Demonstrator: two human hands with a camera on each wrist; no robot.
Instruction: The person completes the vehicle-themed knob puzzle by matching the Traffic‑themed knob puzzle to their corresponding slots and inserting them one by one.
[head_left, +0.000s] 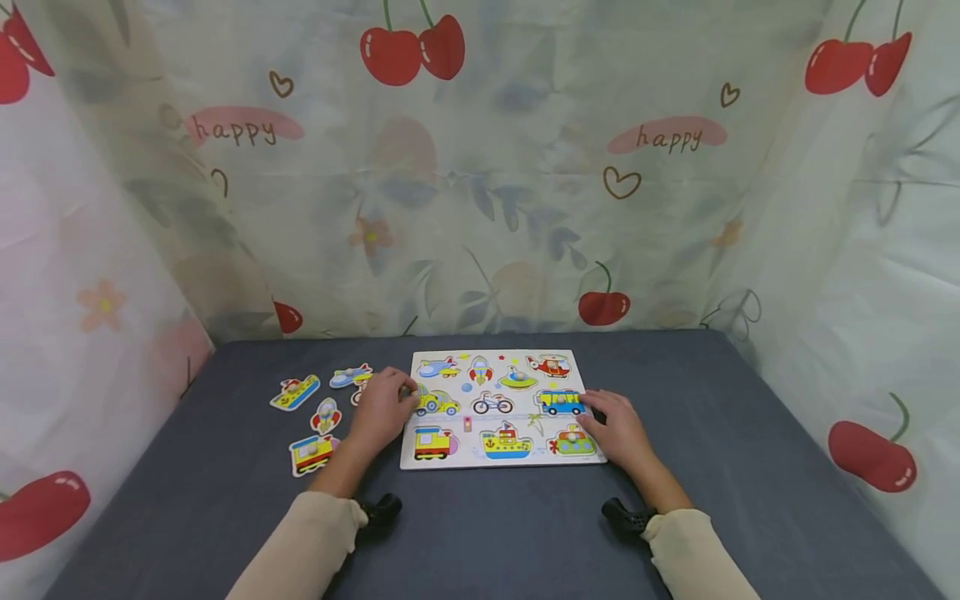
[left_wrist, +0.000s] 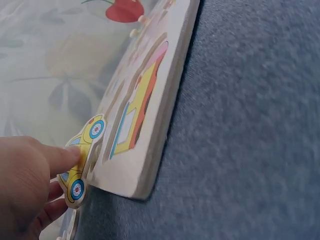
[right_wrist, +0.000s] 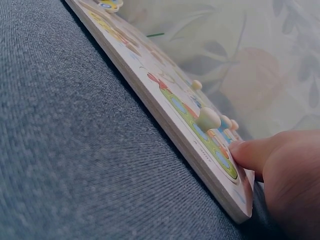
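My left hand (head_left: 384, 408) pinches a yellow car piece (left_wrist: 82, 160) between thumb and fingers at the left side of the wooden puzzle board (head_left: 465, 461). In the left wrist view the piece is tilted beside the board's edge, close to the train recess (left_wrist: 135, 107). My right hand (head_left: 617, 423) rests at the board's right edge, fingertips by the blue bus piece (head_left: 561, 403). Its thumb (right_wrist: 245, 152) touches the board beside the green submarine piece (right_wrist: 192, 122), which has a round knob. The other right fingers are mostly hidden in the right wrist view.
Left of the board lie loose knobbed pieces: a ship (head_left: 295, 392), a plane (head_left: 350, 376), a rocket (head_left: 326, 416), a train (head_left: 312, 454) and one partly hidden by the left hand. A helicopter piece (head_left: 550, 366) sits in the board. Printed curtains (head_left: 480, 208) surround the dark table (head_left: 495, 533).
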